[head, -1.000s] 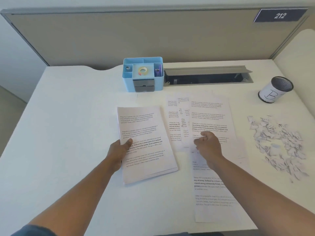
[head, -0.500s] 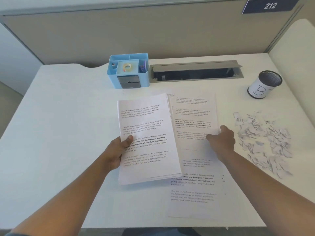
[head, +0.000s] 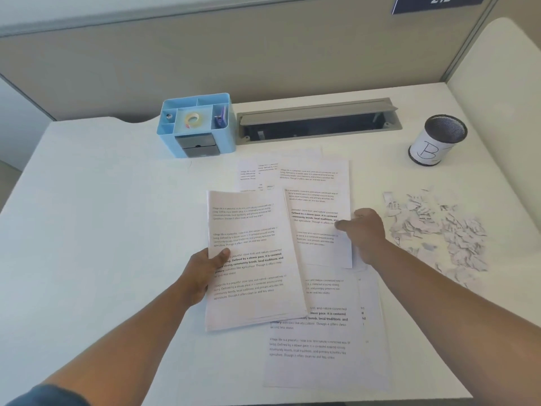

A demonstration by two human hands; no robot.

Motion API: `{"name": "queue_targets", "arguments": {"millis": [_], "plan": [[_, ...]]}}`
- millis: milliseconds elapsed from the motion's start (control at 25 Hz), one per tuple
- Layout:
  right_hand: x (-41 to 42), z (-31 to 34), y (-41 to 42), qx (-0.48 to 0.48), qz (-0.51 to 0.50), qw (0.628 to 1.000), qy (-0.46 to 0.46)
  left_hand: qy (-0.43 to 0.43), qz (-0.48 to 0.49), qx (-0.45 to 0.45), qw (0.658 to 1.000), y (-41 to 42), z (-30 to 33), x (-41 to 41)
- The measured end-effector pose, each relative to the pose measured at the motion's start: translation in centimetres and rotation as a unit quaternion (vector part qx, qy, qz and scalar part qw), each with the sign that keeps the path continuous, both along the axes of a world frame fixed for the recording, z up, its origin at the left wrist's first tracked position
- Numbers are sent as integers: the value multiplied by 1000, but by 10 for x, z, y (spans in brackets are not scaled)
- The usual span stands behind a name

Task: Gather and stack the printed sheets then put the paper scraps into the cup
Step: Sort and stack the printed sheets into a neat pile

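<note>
On the bench (head: 102, 230) we log: left hand (head: 202, 276) gripping the gathered stack (head: 251, 259), right hand (head: 366, 232) pinching one loose sheet (head: 319, 230) (scraps (head: 439, 230) below the cup (head: 437, 139)).

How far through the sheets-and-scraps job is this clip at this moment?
Partly done: the left hand grips a gathered stack. In hand: the right hand pinches one loose sheet. Left: more printed sheets lie spread on the desk, and the scrap pile sits untouched beside the cup.
</note>
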State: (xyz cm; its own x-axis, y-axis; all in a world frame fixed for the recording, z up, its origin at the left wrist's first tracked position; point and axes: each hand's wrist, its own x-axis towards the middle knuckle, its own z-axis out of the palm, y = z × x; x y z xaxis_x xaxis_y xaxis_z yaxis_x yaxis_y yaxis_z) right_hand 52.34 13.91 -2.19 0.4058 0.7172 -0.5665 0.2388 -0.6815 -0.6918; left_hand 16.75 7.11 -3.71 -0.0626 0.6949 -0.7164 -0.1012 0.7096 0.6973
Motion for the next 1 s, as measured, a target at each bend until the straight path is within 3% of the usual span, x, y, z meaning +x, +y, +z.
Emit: {"name": "queue_targets", "arguments": {"millis": [160,440,680,1000], "plan": [[5,0,7,2,-6,997,76,24,-23,5,999,2,-2,0],[-7,2,5,88,52,994,-26,34,-21,13,999,0,-2,-1],[19,21,17,145,31,988,-35,31,-18,16,999,-1,1,1],[58,41,24,132,13,991,-25,22,-22,16,999,-2,3,0]]}}
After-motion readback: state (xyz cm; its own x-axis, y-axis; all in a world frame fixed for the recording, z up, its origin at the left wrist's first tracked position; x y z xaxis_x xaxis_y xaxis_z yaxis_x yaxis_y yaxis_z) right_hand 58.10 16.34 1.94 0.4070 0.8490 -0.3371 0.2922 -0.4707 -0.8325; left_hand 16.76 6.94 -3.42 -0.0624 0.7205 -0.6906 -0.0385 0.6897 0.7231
